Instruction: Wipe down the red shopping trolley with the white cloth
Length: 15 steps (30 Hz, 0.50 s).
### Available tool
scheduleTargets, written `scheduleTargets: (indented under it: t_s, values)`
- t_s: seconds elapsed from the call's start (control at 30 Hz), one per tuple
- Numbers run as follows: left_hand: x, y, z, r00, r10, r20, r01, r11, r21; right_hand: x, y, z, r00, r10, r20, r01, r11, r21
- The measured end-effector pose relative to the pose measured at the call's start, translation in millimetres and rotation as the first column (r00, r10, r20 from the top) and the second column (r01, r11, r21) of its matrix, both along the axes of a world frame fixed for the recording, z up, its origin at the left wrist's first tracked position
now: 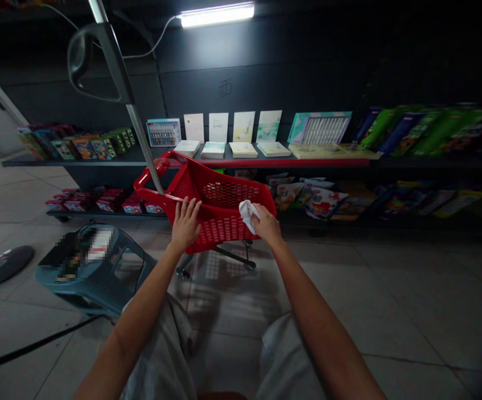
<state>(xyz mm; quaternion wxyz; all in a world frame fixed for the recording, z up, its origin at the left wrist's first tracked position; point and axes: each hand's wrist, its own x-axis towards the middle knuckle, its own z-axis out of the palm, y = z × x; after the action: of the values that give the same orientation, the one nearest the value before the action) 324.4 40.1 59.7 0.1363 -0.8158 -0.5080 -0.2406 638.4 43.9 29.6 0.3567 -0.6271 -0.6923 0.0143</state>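
Note:
A red plastic shopping cart (224,228) stands in front of me, side-on, with perforated basket walls and a handle at its left end. My left hand (186,224) lies on the near rim toward the handle end, its fingers stretched out and apart. Bunched in the fingers of my right hand (266,224) is a white cloth (248,215), held at the near rim by the right end of the basket. Whether the cloth presses on the plastic I cannot tell. A metal pole (141,136) with a dark loop-shaped fitting rises at the handle end.
Behind the cart, a dark shelf (228,163) carries books, boxes and snack bags. Bagged snacks (323,201) and red boxes (110,200) fill the lower level. At my left stands a blue plastic stool (120,239) with blurred items on top. A black cable (36,344) crosses the floor.

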Motion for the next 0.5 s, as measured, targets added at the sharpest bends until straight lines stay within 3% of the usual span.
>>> scheduleTargets:
  t_s: [0.3, 0.37, 0.5]
  values:
    - [-17.5, -5.9, -9.3, 0.995, 0.058, 0.076, -0.061, 0.998, 0.031, 21.8, 5.9, -0.7, 0.988, -0.154, 0.005, 0.154, 0.987, -0.037]
    - [-17.0, -6.3, -9.8, 0.992, 0.07, 0.106, -0.075, 0.996, 0.038, 6.4, 5.6, -0.8, 0.993, -0.121, 0.0, 0.121, 0.993, 0.001]
    - [-14.3, -7.7, -11.7, 0.99, 0.076, 0.122, -0.082, 0.995, 0.048, -49.7, 2.3, -0.1, 0.991, 0.111, 0.07, -0.117, 0.989, 0.09]
